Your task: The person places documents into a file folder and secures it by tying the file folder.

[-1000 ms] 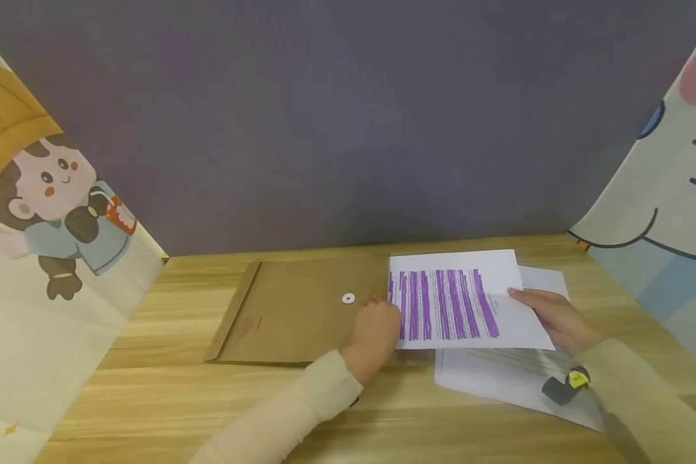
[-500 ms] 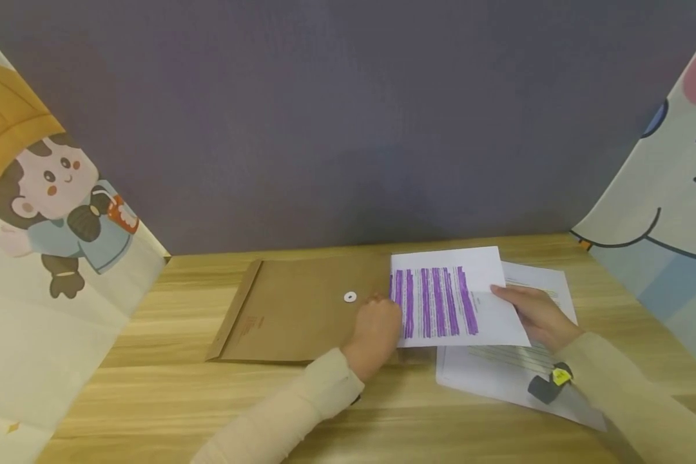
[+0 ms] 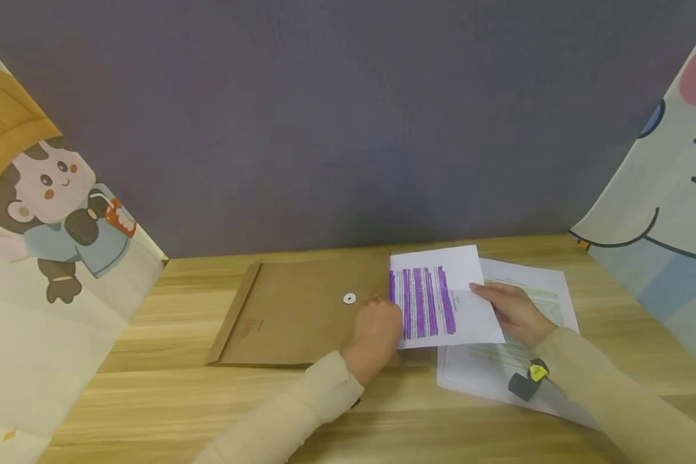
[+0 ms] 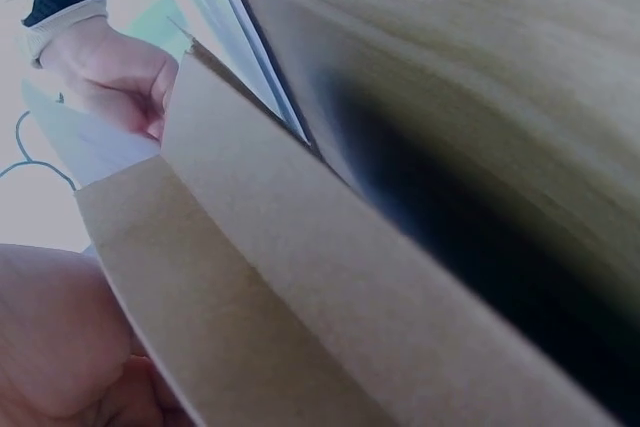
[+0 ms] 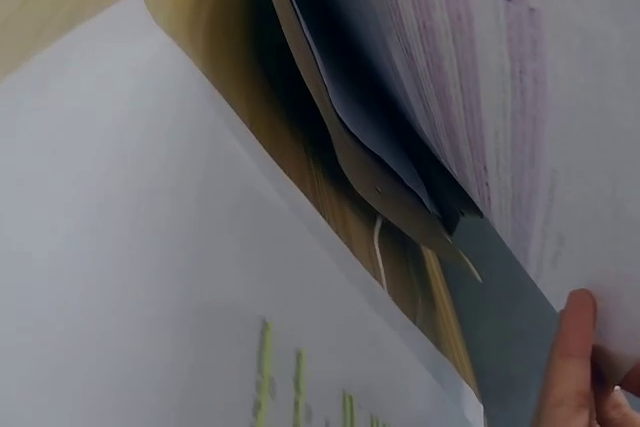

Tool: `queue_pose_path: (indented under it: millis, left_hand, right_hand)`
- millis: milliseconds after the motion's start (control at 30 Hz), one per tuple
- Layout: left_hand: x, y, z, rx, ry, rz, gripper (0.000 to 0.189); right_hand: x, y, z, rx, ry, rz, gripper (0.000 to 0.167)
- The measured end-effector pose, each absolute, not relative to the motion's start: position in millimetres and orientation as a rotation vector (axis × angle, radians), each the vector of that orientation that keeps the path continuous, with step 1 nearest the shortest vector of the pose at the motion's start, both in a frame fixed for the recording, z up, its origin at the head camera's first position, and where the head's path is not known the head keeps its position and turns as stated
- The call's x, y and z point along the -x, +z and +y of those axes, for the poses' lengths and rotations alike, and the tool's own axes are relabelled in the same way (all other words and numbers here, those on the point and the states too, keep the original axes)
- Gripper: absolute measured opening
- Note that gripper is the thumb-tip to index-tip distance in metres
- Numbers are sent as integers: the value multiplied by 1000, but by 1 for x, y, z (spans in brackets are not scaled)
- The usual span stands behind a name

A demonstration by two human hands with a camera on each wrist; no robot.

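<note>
A brown paper envelope [image 3: 301, 312] with a white button lies flat, its mouth facing right. My left hand [image 3: 374, 335] grips the envelope near that mouth, fingers curled at the edge. Between thumb and fingers, my right hand [image 3: 513, 314] pinches the right end of a white sheet [image 3: 470, 322] marked with purple highlighter stripes. The sheet's left part is hidden inside the envelope. In the right wrist view the envelope's lip [image 5: 350, 152] stands apart from the striped sheet [image 5: 590, 147], with another sheet's edge between them. The left wrist view shows the envelope's side [image 4: 300, 237] close up.
Beneath the right hand, printed papers [image 3: 470, 374] with yellow-green highlighting lie on the wooden table [image 3: 151, 399]. A dark grey panel [image 3: 348, 129] rises at the back, with cartoon-printed walls [image 3: 11, 322] at both sides. A white string [image 5: 379, 252] hangs at the envelope's mouth.
My right hand has moved left, sliding the striped sheet further into the envelope and uncovering more of the highlighted papers. My left hand has kept its place on the envelope.
</note>
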State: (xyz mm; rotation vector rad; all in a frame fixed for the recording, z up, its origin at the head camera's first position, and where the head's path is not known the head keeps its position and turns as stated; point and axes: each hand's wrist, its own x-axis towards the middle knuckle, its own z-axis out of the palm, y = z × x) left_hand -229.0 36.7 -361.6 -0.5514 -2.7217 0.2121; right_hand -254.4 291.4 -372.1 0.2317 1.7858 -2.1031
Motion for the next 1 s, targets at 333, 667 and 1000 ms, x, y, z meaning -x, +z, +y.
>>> queue_pose_path:
  millis: [333,667,1000]
  left_hand:
    - [229,-364,36,549,246,-2707,11]
    - [231,-361,38,520,223,-2751,15]
    - [228,-361,39,506,273,-2706,16]
  right_hand:
    - [258,-379,264,-193,-2212,1732,15]
    - [257,-385,244,-215,-2214,1801,9]
    - [260,-394,226,-267,-2251,1825,6]
